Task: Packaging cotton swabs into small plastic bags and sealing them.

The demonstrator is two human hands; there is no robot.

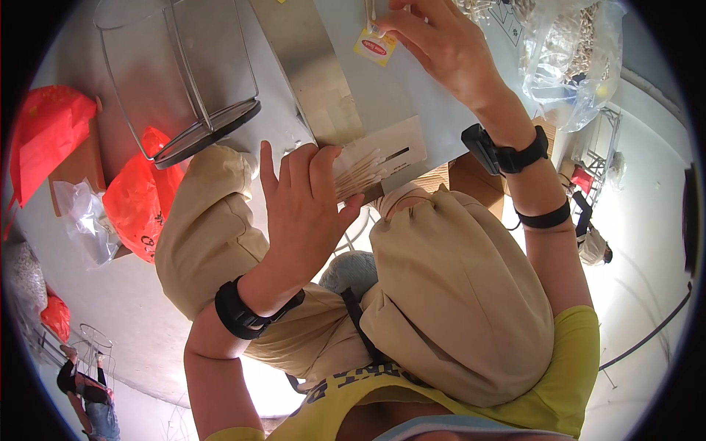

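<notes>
Pale wooden sticks [360, 170] lie fanned in a bundle at the near edge of a grey work surface [441, 140], just under a white card [397, 151] with a slot in it. The left hand [301, 213] rests against the bundle, fingers spread and upright, thumb tucked at the sticks' lower ends, bracing more than gripping. The right hand [434, 44] reaches further up the surface and pinches a small yellow label with a red oval [375, 45] between thumb and forefinger, close to a thin upright stick [370, 15].

To do this well, I judge the left palm should keep the bundle squared against the edge so nothing slides off toward the lap, while the pinch on the label stays light and near its corner. A wire-frame stand [198, 110] sits to the left, well apart; a clear bag of pale pieces [581, 51] is at the right.
</notes>
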